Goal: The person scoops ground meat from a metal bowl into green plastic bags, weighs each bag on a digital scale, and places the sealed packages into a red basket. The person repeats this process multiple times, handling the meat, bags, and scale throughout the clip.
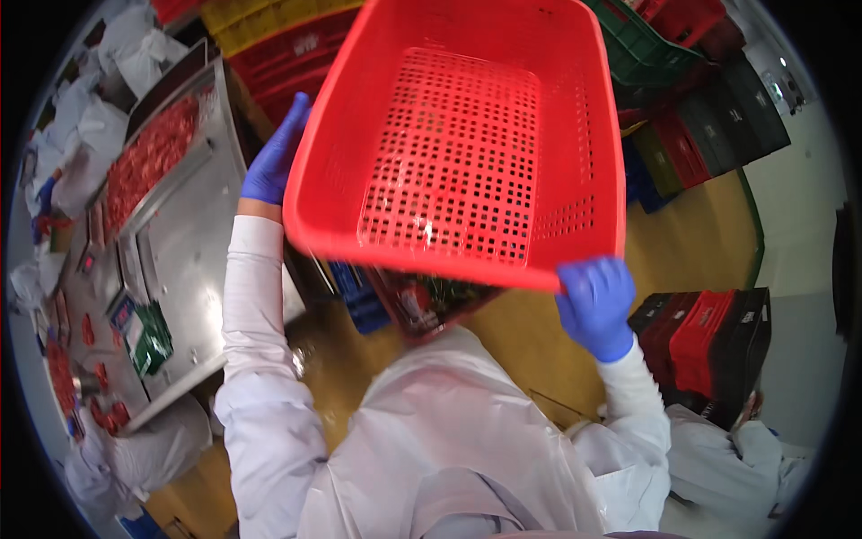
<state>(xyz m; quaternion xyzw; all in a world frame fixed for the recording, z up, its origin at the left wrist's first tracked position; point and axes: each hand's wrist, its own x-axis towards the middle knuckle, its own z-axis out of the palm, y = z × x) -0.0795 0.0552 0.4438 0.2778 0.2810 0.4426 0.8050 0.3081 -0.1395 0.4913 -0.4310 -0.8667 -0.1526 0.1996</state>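
A red perforated plastic basket [465,155] is raised in front of me, tilted so that I look into its inside. Only some wet shine and small specks show in it. My right hand [596,306], in a blue glove, grips the rim at the near right corner. Along the left wall lies my left hand [276,158], also blue-gloved, its fingers stretched against the outside; the basket hides part of it. Beneath the basket, partly covered, stands a dark red crate [438,323] holding packaged items.
Left is a steel table [195,263] with raw meat pieces [151,165] and green packets [149,337]. Co-workers in white [161,445] stand around it. Stacked crates [707,343] rise at right, with more crates [714,128] behind. Another person [720,465] is at lower right.
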